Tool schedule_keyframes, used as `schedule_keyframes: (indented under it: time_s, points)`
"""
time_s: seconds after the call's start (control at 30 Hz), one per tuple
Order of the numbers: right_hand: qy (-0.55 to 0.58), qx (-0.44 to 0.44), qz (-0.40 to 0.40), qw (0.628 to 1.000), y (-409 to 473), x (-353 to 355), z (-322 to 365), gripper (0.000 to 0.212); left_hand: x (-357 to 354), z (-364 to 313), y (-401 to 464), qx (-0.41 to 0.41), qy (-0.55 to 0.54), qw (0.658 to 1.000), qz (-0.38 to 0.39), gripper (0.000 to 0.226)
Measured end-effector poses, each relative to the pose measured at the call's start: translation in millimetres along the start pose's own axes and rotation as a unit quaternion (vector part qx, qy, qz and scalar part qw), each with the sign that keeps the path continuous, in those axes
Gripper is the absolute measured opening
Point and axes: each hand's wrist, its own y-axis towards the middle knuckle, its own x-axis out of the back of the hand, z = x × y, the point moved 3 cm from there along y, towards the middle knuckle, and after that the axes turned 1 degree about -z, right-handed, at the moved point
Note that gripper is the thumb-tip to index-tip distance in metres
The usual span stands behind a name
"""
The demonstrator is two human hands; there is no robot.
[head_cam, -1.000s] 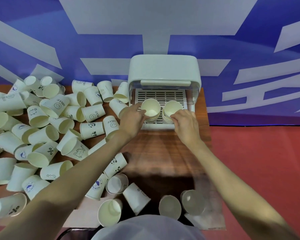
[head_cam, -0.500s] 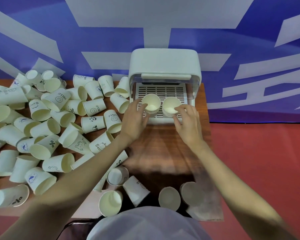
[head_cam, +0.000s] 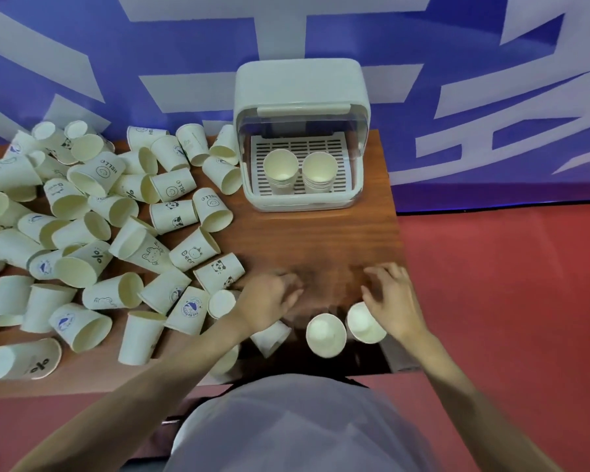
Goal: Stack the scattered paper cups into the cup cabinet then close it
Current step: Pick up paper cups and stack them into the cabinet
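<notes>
Hovering low over the table (head_cam: 321,240), the left hand (head_cam: 269,303) and right hand (head_cam: 390,298) hold nothing, fingers loosely spread. Two upright cups (head_cam: 326,333) stand just beside the right hand. Scattered cups (head_cam: 92,212) lie sideways at left. Farther, the open cabinet (head_cam: 300,93) holds two upright stacks (head_cam: 281,172), mouths upward.

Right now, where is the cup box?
The cup box stands open at the table's far edge against the blue wall, right of the cup pile, with two stacks inside.
</notes>
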Motion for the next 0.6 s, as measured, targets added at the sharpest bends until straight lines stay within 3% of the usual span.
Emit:
schedule_keyframes:
  time_s: [0.07,0.13,0.23,0.43,0.6]
  points:
    - [-0.02,-0.012,0.023,0.999,-11.4,-2.0,-3.4,0.036,-11.3,-4.8,-4.2,0.008,0.017,0.999,0.05,0.051]
    - [-0.032,-0.024,0.045,0.998,-19.7,-4.5,-6.5,0.038,-19.1,-10.8,-6.5,0.008,0.045,0.996,0.077,0.042]
    - [-0.05,-0.042,0.059,0.996,-26.2,-6.0,-8.3,0.036,-24.0,-24.2,-7.3,0.0,0.075,0.994,0.079,0.035]
    - [-0.059,-0.055,0.062,0.995,-24.5,-4.9,-8.9,0.002,-34.6,-30.0,-7.3,0.02,0.099,0.989,0.111,0.031]
    - [-0.045,-0.059,0.051,0.996,-7.2,4.7,0.2,0.007,-38.5,-24.6,-4.2,0.04,0.066,0.992,0.099,0.024]
